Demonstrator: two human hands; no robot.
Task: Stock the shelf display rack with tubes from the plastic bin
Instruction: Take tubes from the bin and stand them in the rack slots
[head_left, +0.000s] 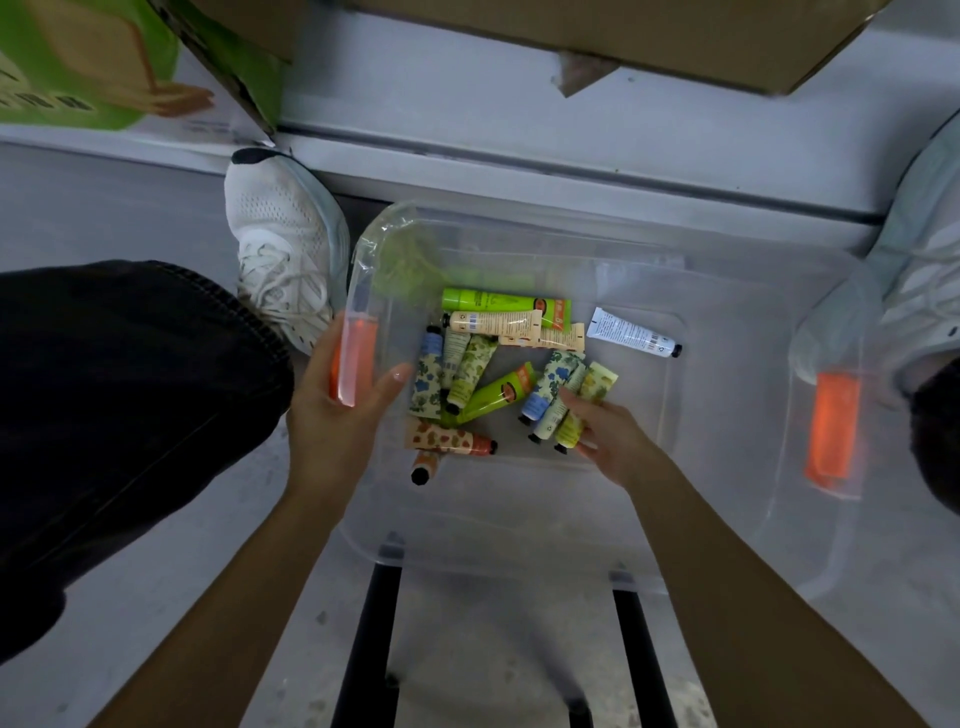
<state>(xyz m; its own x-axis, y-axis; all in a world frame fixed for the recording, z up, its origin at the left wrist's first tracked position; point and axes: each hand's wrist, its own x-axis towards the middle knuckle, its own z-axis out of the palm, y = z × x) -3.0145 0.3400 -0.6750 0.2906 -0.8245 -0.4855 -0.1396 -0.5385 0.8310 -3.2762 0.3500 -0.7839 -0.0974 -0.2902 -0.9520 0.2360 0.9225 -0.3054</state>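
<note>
Clear plastic bin (727, 312), tubes (498, 322) loose across its floor.
Left hand (337, 421) grips the left rim; right hand (610, 441) clasps a cluster of tubes toward the front edge (best lifted together, caps aligned).

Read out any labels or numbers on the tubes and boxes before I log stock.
No text can be read.
White tube: print and barcode, too small.
Cream tube: barcode, digits too small.
Green tube: print blurred.
Green box: dark lettering, blurred.
</note>
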